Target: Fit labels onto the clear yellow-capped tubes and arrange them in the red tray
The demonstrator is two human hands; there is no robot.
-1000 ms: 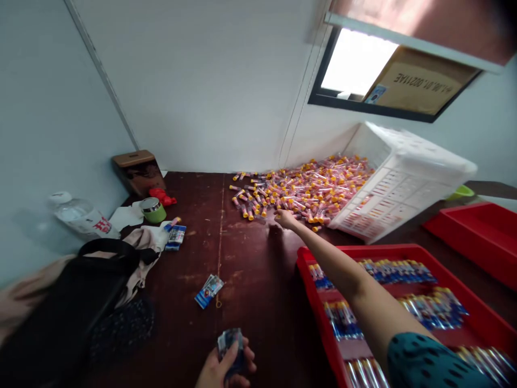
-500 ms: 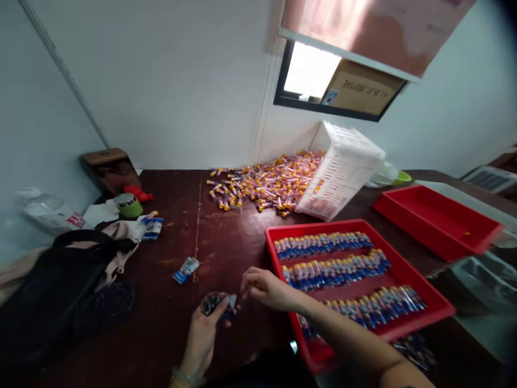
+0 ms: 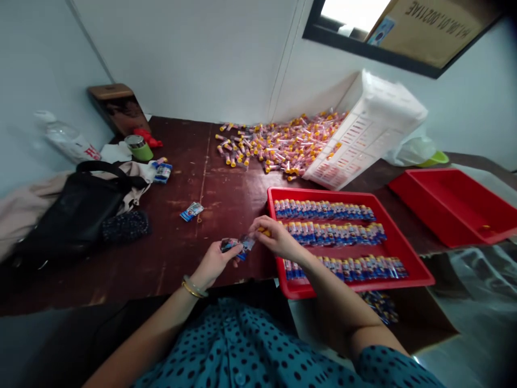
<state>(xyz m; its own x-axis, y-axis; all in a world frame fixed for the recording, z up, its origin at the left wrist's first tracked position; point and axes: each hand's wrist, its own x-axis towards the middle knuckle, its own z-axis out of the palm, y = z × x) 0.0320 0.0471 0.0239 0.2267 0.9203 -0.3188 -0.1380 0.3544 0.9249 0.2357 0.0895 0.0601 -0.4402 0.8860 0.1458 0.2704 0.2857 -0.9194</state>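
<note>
My left hand (image 3: pixel 214 261) is closed on a small stack of blue printed labels (image 3: pixel 235 246) just above the near edge of the dark wooden table (image 3: pixel 226 194). My right hand (image 3: pixel 274 237) pinches a yellow-capped tube (image 3: pixel 263 231) and touches the labels' right end. Right beside my hands, a red tray (image 3: pixel 407 269) holds three rows of blue-wrapped tubes (image 3: pixel 323 209). A pile of bare yellow-capped tubes (image 3: pixel 283 143) spills from a tipped white basket (image 3: pixel 371 132) at the back.
A loose label pack (image 3: pixel 191 211) lies on the table left of the tray. A black bag (image 3: pixel 76 210), cloth, a green cup (image 3: pixel 139 148) and a plastic bottle (image 3: pixel 67 140) crowd the left side. A second red tray (image 3: pixel 454 205) stands at right.
My right hand has drawn back from the tube pile, bringing a tube to the labels in my left hand. The view has tilted downward toward my lap.
</note>
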